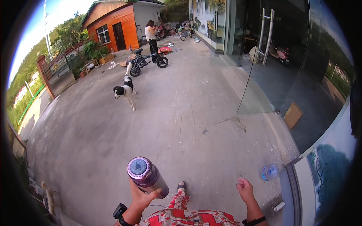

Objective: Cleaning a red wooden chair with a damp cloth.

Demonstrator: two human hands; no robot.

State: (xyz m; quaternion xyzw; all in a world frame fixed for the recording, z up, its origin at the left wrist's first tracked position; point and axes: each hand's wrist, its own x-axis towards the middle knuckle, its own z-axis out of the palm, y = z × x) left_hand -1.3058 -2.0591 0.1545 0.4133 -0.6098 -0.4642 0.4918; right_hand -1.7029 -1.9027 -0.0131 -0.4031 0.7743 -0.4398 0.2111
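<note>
My left hand (141,198) is wrapped round a purple thermos flask (155,179) with a dark blue-grey lid. The flask is held at waist height, its lid tilted away from me and slightly left. My right hand (246,190) is raised on the right with its fingers loosely curled in, and nothing shows in it. On the ground beyond it lies a clear bluish plastic container (269,172), apart from the hand. Below me, a sandalled foot (181,186) steps forward on the concrete.
A black-and-white dog (127,89) stands ahead on the left. Behind it are a folding bike (145,62) and a person (151,34). A glass door (260,71) stands open on the right, near a cardboard box (293,115). A white cylinder (279,206) lies by the wall.
</note>
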